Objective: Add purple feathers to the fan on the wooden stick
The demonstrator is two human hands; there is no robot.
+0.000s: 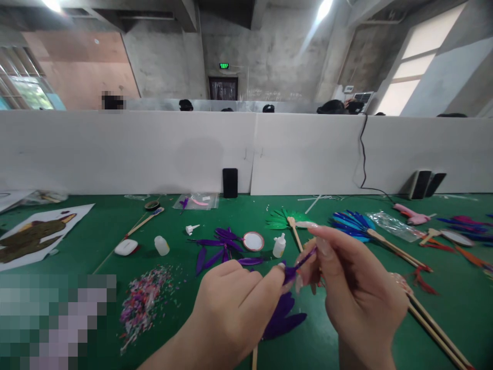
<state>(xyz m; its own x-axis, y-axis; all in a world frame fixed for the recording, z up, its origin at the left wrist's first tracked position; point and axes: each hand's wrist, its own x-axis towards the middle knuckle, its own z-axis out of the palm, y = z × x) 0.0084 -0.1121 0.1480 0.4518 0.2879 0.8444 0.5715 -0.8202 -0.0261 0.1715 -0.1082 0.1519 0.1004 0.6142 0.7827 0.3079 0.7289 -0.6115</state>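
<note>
A purple feather (291,274) is held between both hands near the middle of the view. My left hand (246,303) is closed around its wider part, while the thumb and fingers of my right hand (339,277) pinch its thin end. Below them, more purple feathers (285,318) spread on the green table, partly hidden by my left hand, with a wooden stick (254,357) beneath. Loose purple feathers (221,246) lie behind my left hand, beside a small round white disc (253,241) and a white glue bottle (279,245).
A green feather fan (283,220) and a blue feather fan (350,225) lie behind my right hand. Colourful scraps (142,303), a small bottle (162,245) and a white case (127,247) are at left. A pink glue gun (412,213) sits at back right, before a white partition (192,154).
</note>
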